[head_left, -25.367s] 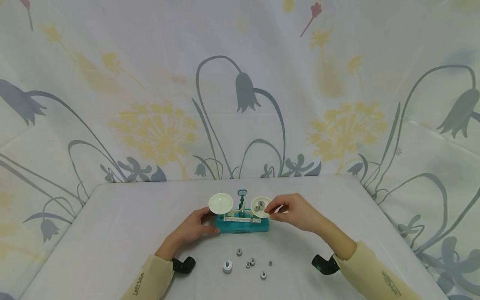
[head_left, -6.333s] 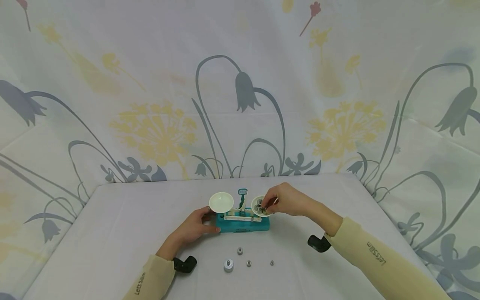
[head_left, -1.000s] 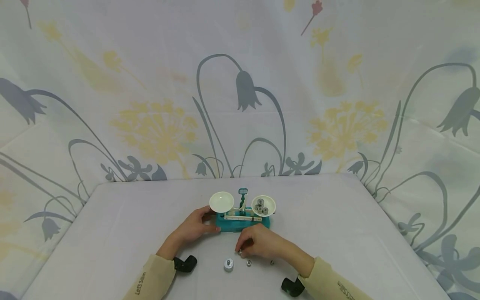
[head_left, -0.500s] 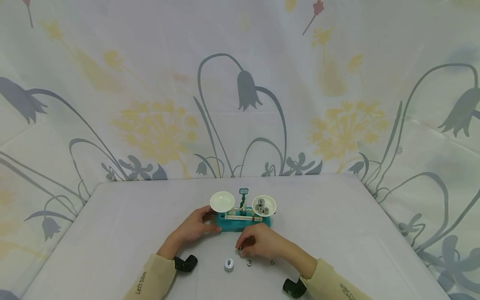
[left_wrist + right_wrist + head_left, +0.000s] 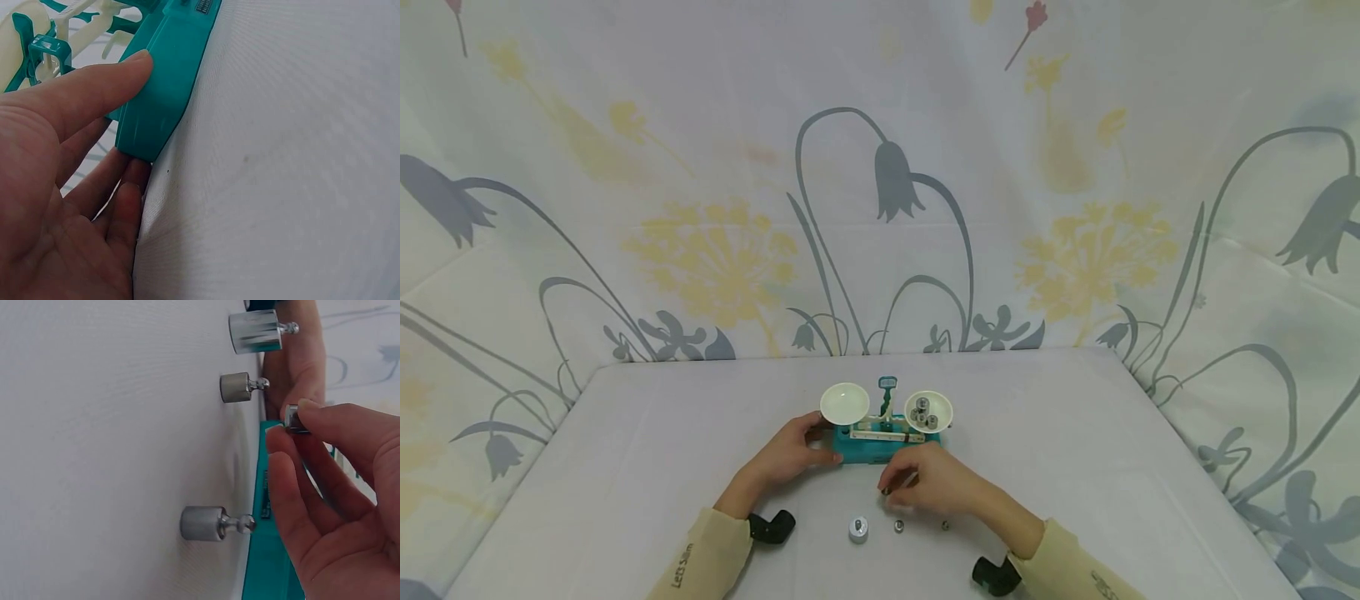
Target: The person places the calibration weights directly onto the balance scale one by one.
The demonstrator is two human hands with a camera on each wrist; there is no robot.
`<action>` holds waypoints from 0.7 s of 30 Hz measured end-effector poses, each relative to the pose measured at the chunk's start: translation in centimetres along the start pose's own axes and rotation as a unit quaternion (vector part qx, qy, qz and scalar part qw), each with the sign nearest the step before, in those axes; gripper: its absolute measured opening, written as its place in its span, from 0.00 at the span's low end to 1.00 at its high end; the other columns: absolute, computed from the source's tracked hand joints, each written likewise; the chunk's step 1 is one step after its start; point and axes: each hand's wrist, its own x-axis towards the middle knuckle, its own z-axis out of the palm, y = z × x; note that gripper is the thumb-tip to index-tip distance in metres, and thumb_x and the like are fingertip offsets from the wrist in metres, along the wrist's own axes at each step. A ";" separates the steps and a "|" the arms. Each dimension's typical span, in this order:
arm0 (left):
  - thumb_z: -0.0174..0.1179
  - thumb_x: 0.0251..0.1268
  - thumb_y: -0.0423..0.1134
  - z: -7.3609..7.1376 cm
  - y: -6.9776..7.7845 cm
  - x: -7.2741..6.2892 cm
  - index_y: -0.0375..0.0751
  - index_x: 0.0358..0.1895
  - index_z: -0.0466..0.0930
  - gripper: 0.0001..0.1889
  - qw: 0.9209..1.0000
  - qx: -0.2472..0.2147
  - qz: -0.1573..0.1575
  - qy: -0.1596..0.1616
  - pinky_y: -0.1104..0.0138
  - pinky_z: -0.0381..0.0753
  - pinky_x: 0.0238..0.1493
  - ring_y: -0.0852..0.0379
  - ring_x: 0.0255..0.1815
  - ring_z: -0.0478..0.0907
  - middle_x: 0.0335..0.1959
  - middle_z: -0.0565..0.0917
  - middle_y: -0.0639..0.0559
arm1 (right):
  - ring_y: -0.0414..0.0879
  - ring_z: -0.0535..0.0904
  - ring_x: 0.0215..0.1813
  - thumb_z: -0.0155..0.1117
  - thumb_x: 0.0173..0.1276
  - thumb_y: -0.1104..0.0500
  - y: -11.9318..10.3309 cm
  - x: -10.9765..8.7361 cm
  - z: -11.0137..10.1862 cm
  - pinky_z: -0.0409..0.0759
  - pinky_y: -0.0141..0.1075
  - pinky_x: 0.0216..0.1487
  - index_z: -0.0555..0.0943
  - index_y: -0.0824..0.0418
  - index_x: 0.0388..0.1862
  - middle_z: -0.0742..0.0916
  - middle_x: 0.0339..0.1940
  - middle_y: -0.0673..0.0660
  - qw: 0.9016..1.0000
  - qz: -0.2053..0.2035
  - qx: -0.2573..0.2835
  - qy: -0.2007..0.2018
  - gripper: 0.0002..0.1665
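A balance scale (image 5: 859, 451) with a teal base and two cream pans stands mid-table. My left hand (image 5: 787, 452) grips the base's left end, thumb on the front face and fingers behind it, as the left wrist view shows. Just in front of the base, my right hand (image 5: 934, 481) pinches a small silver weight (image 5: 294, 418) between thumb and fingertips, off the table. Several metal weights (image 5: 922, 406) sit in the right pan (image 5: 947, 411); the left pan (image 5: 844, 403) holds nothing.
Three knobbed weights stand on the white tabletop (image 5: 700, 433) before the scale: a large weight (image 5: 858, 531), a smaller weight (image 5: 898, 527) and a tiny weight (image 5: 945, 526). A floral-patterned cloth (image 5: 880, 250) hangs behind the table.
Weights have gone from the table into the right pan since the oldest frame. Over the last second my right hand has lifted a weight and shifted slightly right and toward the scale. My left hand stays put.
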 end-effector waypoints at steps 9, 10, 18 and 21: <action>0.74 0.56 0.37 0.0 -0.1 0.0 0.33 0.66 0.71 0.35 1.000 0.000 0.000 -0.001 0.46 0.67 0.69 0.38 0.68 0.69 0.65 0.75 0.40 | 0.38 0.83 0.43 0.72 0.62 0.67 -0.5 -0.4 -1.1 0.85 0.32 0.44 0.87 0.59 0.40 0.86 0.40 0.45 1.000 -0.014 -0.009 0.017 0.08; 0.74 0.56 0.38 0.0 -0.1 0.0 0.33 0.66 0.71 0.35 1.000 0.001 0.000 -0.001 0.46 0.67 0.69 0.38 0.68 0.69 0.65 0.75 0.40 | 0.38 0.84 0.43 0.72 0.62 0.67 -0.5 -0.4 -1.2 0.85 0.32 0.44 0.87 0.59 0.40 0.86 0.40 0.45 1.000 -0.017 -0.009 0.020 0.08; 0.73 0.56 0.36 -0.1 -0.2 0.1 0.33 0.66 0.71 0.34 1.000 0.001 0.008 -0.008 0.47 0.67 0.70 0.38 0.68 0.69 0.65 0.75 0.40 | 0.38 0.83 0.41 0.72 0.62 0.68 -1.2 -0.7 -2.3 0.86 0.34 0.44 0.87 0.62 0.40 0.87 0.39 0.46 0.999 -0.027 -0.018 0.034 0.08; 0.73 0.56 0.36 -0.1 -0.2 0.1 0.33 0.66 0.72 0.33 1.000 0.000 0.009 -0.010 0.47 0.67 0.70 0.39 0.68 0.69 0.65 0.75 0.41 | 0.39 0.83 0.41 0.72 0.62 0.68 -1.6 -0.8 -2.6 0.86 0.35 0.43 0.87 0.62 0.40 0.87 0.39 0.46 0.998 -0.036 -0.023 0.040 0.08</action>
